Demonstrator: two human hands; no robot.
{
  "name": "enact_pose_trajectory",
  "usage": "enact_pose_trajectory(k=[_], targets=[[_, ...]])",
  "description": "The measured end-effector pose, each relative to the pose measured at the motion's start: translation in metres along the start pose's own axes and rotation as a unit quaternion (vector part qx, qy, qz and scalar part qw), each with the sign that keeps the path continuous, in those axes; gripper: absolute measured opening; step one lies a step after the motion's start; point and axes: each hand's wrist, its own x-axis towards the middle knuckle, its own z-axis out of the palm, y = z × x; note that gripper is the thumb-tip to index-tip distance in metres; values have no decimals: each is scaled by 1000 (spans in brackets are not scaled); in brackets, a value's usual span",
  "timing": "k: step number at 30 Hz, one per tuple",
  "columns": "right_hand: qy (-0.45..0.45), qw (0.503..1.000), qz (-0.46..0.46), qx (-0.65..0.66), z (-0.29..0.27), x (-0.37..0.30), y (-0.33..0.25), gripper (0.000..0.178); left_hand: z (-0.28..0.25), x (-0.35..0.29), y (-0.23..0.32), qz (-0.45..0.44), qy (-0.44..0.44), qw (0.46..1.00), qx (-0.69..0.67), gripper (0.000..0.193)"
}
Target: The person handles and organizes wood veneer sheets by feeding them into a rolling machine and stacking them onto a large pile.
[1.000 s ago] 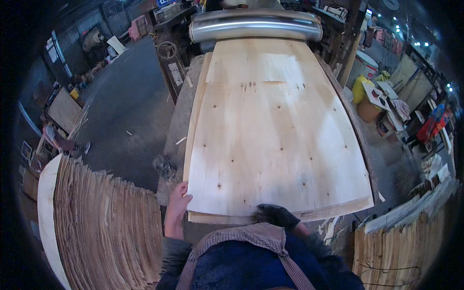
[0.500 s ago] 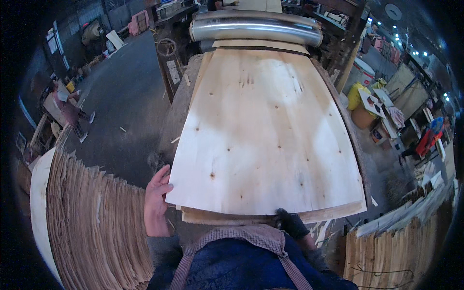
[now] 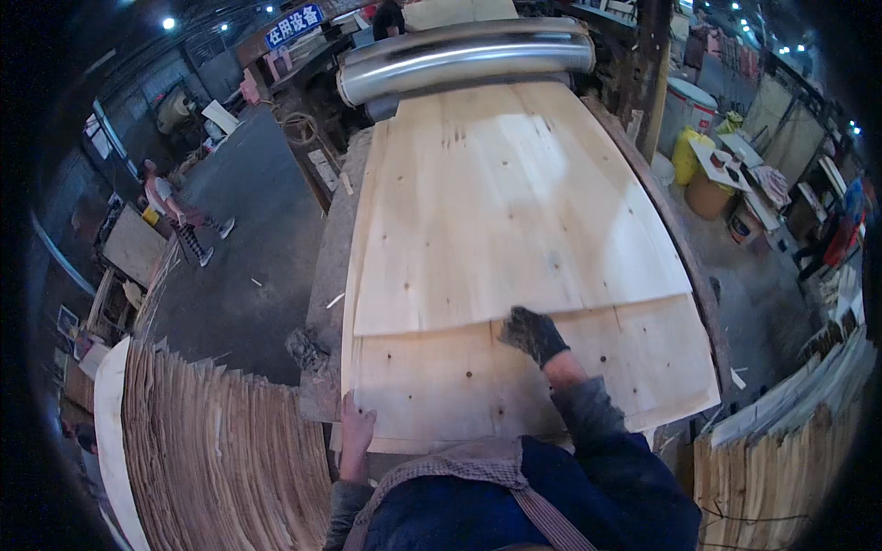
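A large pale veneer sheet [image 3: 514, 216] with small knots lies flat on a bench, its far end close to a shiny metal roller [image 3: 469, 57]. My right hand [image 3: 535, 336], in a dark glove, is closed at the middle of this sheet's near edge. Beneath it, a lower veneer sheet [image 3: 588, 367] shows as a wide strip toward me. My bare left hand [image 3: 356, 433] is at the lower sheet's near left corner, thumb over the edge. Its remaining fingers are partly hidden.
A tall veneer stack [image 3: 216, 441] stands at the left, another stack [image 3: 781, 459] at the right. A handwheel [image 3: 299, 129] sits beside the roller. A person [image 3: 179, 211] walks on the left floor. Yellow bags [image 3: 687, 156] and a brown bucket [image 3: 707, 195] stand at the right.
The upper sheet has slid away from me toward the roller, baring more of the lower sheet. My right hand has moved forward with its edge; my left hand has come back toward me.
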Motion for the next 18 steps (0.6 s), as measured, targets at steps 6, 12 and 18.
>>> enact_pose_trajectory(k=[6, 12, 18], targets=[[-155, 978, -81, -114, 70, 14, 12, 32, -14, 0, -11, -51, -23, 998, 38, 55], [-44, 983, 148, -96, 56, -64, 97, 35, -33, 16, -59, -53, -49, 976, -206, 47], [-100, 968, 172, -155, 51, -160, 128, 36, -57, 6, 7, 30, -94, 979, -179, 44]])
